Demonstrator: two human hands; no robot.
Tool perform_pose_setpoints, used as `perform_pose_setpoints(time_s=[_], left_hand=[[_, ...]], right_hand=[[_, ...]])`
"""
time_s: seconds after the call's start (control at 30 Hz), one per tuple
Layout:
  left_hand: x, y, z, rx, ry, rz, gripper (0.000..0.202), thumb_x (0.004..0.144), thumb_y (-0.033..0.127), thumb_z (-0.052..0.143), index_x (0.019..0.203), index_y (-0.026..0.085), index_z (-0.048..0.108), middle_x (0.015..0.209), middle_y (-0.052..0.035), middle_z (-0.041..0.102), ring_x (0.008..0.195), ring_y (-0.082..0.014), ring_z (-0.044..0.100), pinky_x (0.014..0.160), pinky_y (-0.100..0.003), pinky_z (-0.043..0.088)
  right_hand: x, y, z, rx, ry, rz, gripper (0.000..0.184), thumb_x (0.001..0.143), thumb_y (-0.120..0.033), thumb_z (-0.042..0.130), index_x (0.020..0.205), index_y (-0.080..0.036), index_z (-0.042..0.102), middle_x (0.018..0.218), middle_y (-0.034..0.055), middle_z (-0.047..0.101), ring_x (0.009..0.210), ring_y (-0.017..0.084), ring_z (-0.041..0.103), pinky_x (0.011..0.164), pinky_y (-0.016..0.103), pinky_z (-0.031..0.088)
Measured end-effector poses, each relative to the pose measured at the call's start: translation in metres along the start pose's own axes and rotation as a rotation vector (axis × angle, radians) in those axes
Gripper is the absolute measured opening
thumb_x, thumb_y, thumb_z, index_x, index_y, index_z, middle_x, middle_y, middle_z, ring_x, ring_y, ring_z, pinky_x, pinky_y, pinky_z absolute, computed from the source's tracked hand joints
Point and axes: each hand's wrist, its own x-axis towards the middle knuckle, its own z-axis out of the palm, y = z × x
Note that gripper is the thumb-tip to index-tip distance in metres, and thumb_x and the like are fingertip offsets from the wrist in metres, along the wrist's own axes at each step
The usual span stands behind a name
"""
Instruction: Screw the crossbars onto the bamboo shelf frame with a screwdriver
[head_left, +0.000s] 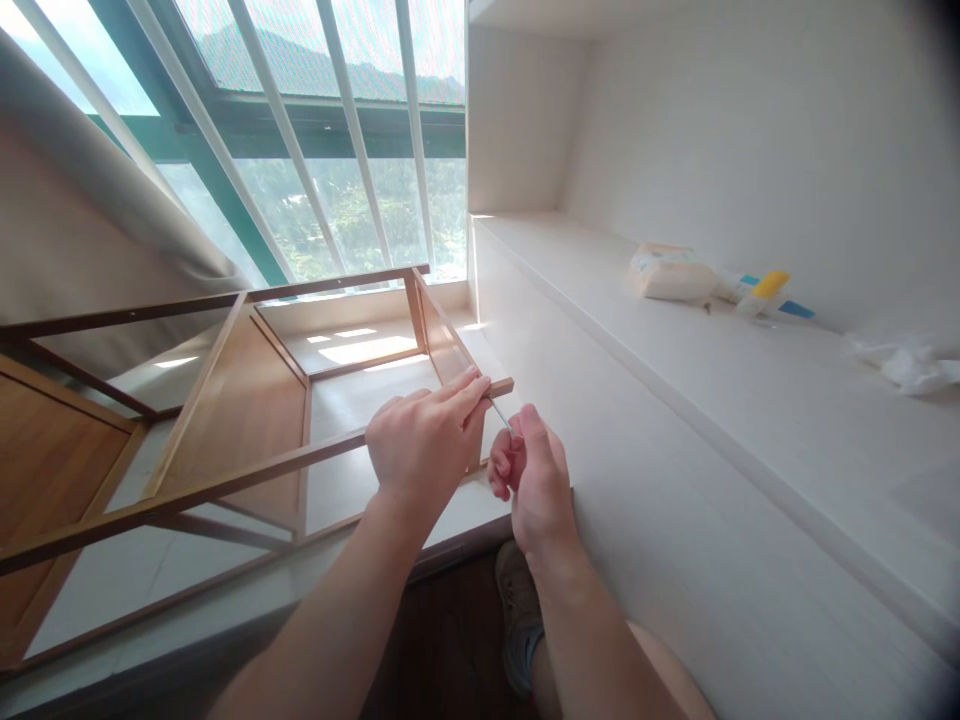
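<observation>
A wooden shelf frame (330,452) with brown panels lies on its side on the window ledge. Near the right end of its front rail, my left hand (431,435) is closed over the wood, fingertips close to the end. My right hand (536,475), just to the right and lower, pinches a thin metal rod that looks like a hex key (501,414). The rod slants up from my right fingers to the rail beside my left fingertips. Its grip end is hidden in my right hand, and its tip is hidden at the rail.
A barred window (330,190) stands behind the frame, with a grey curtain (97,190) at left. On the white shelf (600,290) at right lie a soft-looking pack (671,273), a yellow-capped item (771,285) and crumpled white plastic (911,365). My shoe (516,590) is below.
</observation>
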Motion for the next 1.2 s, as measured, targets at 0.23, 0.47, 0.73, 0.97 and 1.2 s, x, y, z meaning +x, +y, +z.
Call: perform_pose_setpoints(time_s=[0.23,0.47,0.73,0.97,1.2], left_hand=[[0.003,0.004,-0.003,-0.008,-0.01,-0.029,0.02,0.092,0.036,0.057,0.101,0.037,0.075,0.11,0.01,0.072,0.078,-0.0212,0.073,0.061,-0.035,0.045],[0.003,0.004,-0.002,0.0,-0.002,-0.023,0.02,0.092,0.038,0.058,0.101,0.037,0.076,0.11,0.0078,0.073,0.076,-0.0217,0.072,0.061,-0.035,0.045],[0.002,0.005,-0.003,0.022,-0.003,-0.023,0.021,0.091,0.036,0.058,0.103,0.038,0.076,0.11,0.0089,0.073,0.074,-0.0224,0.072,0.06,-0.035,0.044],[0.002,0.005,-0.003,0.017,-0.002,-0.028,0.021,0.091,0.036,0.058,0.102,0.038,0.076,0.11,0.0071,0.073,0.074,-0.0228,0.072,0.06,-0.035,0.044],[0.001,0.003,-0.001,0.004,0.013,-0.003,0.021,0.091,0.036,0.058,0.103,0.037,0.075,0.109,0.009,0.074,0.074,-0.0215,0.071,0.061,-0.035,0.044]], right_hand=[[-0.004,-0.007,-0.026,-0.771,0.046,-0.469,0.022,0.088,-0.037,0.062,0.079,-0.021,0.05,0.072,-0.0035,0.049,0.063,0.012,0.046,0.056,0.025,0.038],[-0.006,-0.009,-0.036,-0.784,0.066,-0.557,0.017,0.088,-0.034,0.064,0.082,-0.022,0.053,0.072,-0.0021,0.055,0.062,0.014,0.05,0.056,0.027,0.04],[0.001,-0.006,-0.037,-0.814,-0.006,-0.622,0.023,0.087,-0.034,0.065,0.075,-0.022,0.05,0.065,-0.0038,0.05,0.056,0.013,0.044,0.055,0.026,0.039],[0.004,-0.007,-0.032,-0.844,-0.016,-0.657,0.027,0.088,-0.034,0.063,0.07,-0.022,0.047,0.061,-0.0048,0.046,0.055,0.012,0.043,0.056,0.026,0.037],[0.005,-0.004,-0.03,-0.706,-0.013,-0.524,0.03,0.089,-0.039,0.061,0.068,-0.02,0.052,0.056,-0.0053,0.046,0.052,0.011,0.042,0.053,0.025,0.036]])
